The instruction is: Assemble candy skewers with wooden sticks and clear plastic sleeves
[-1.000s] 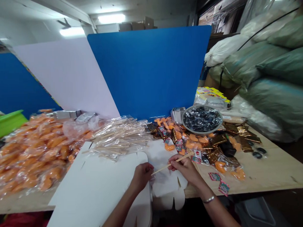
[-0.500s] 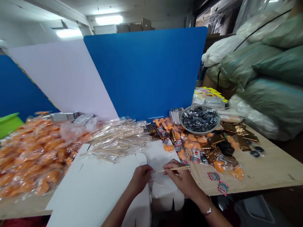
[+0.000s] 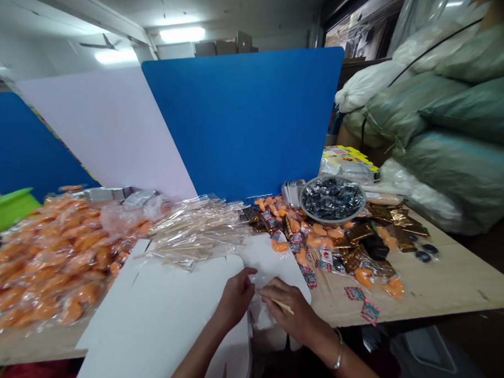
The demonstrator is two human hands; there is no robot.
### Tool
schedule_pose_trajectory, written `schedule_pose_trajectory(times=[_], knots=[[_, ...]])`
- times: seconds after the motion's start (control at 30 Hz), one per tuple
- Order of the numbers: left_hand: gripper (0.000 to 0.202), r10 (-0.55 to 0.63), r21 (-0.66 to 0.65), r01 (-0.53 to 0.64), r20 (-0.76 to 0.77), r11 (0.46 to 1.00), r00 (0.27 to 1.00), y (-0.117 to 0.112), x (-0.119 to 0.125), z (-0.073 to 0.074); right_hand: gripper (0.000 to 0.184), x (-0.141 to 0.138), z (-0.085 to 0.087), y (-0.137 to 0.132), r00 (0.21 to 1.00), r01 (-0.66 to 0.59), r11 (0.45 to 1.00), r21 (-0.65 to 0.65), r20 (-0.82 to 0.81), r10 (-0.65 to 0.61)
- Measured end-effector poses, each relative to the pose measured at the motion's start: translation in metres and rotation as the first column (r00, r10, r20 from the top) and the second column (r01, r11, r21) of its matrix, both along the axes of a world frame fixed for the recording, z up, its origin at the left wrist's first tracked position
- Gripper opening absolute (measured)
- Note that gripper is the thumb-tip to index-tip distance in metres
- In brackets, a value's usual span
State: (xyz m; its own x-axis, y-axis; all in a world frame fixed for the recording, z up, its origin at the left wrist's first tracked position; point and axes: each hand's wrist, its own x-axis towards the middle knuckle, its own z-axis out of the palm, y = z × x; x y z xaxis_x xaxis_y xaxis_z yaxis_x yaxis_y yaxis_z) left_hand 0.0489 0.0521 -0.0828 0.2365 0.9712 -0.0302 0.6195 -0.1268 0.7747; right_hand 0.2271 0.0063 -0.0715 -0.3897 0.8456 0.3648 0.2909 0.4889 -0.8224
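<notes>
Moved: thin wooden stick (image 3: 283, 306) swung downward | Grip: right hand (image 3: 291, 311) pinching stick; left hand (image 3: 237, 300) pressed against white card sheet (image 3: 275, 260), bracing it | Place: near front edge, pale wooden desk (image 3: 429, 298)

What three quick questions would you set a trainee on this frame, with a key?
1. Which hand holds the wooden stick?
2. True or false: the dark wrapped pieces lie in a round bowl.
3. What colour is the upright panel behind that bowl? A green, B blue, C orange.

Key: 1 the right hand; 2 true; 3 B.
</notes>
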Motion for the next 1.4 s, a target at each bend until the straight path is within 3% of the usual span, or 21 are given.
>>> schedule_pose_trajectory(times=[0.23, 0.3, 0.4, 0.5, 0.67, 0.87, 0.97, 1.03, 1.13, 1.2, 1.27, 1.33, 1.4], knots=[[0.038, -0.109, 0.031, 0.106, 0.179, 0.994, 0.978, -0.01, -0.002, 0.016, 0.022, -0.005, -0.025, 0.023, 0.985, 0.09, 0.995, -0.041, -0.147, -0.095], [0.046, -0.113, 0.022, 0.111, 0.227, 0.994, 0.967, -0.012, -0.009, 0.012, 0.024, -0.005, -0.031, 0.029, 0.986, 0.068, 0.995, -0.071, -0.149, -0.078], [0.075, -0.119, 0.083, 0.103, 0.225, 0.991, 0.967, -0.01, -0.021, -0.005, 0.027, -0.006, -0.041, 0.036, 0.977, 0.06, 0.98, -0.19, -0.188, -0.096], [0.085, -0.189, 0.159, 0.178, 0.057, 0.971, 0.98, -0.003, -0.025, -0.027, 0.031, -0.009, -0.049, 0.04, 0.953, 0.097, 0.948, -0.303, -0.247, -0.177], [0.068, -0.221, 0.227, 0.303, -0.327, 0.925, 0.919, 0.009, -0.014, -0.047, 0.038, -0.003, -0.056, 0.046, 0.91, 0.157, 0.917, -0.367, -0.307, -0.279], [0.061, -0.226, 0.261, 0.358, -0.424, 0.897, 0.877, 0.012, -0.014, -0.048, 0.039, 0.067, -0.051, 0.054, 0.707, 0.272, 0.802, -0.532, -0.454, -0.542], [0.066, -0.214, 0.243, 0.339, -0.426, 0.909, 0.879, 0.01, -0.015, -0.044, 0.035, 0.1, -0.038, 0.051, 0.623, 0.352, 0.786, -0.507, -0.5, -0.602], [0.075, -0.157, 0.33, 0.322, -0.441, 0.887, 0.884, 0.005, -0.009, -0.036, 0.033, 0.104, -0.028, 0.044, 0.58, 0.399, 0.77, -0.497, -0.513, -0.632], [0.089, -0.052, 0.546, 0.339, -0.473, 0.766, 0.88, -0.008, 0.012, -0.02, 0.034, 0.08, -0.018, 0.034, 0.615, 0.351, 0.784, -0.511, -0.505, -0.605], [0.063, -0.034, 0.58, 0.357, -0.493, 0.732, 0.869, -0.014, 0.029, -0.008, 0.036, 0.055, -0.014, 0.029, 0.669, 0.261, 0.811, -0.524, -0.508, -0.543], [0.033, -0.063, 0.502, 0.34, -0.489, 0.796, 0.87, -0.016, 0.041, 0.002, 0.042, 0.035, -0.01, 0.028, 0.699, 0.204, 0.833, -0.514, -0.519, -0.492], [0.031, -0.118, 0.365, 0.295, -0.436, 0.883, 0.892, -0.016, 0.044, 0.012, 0.057, 0.029, -0.001, 0.031, 0.688, 0.256, 0.856, -0.449, -0.538, -0.488], [0.03, -0.178, 0.241, 0.264, -0.327, 0.934, 0.928, -0.017, 0.04, 0.02, 0.069, 0.033, 0.011, 0.034, 0.673, 0.401, 0.862, -0.311, -0.538, -0.507]])
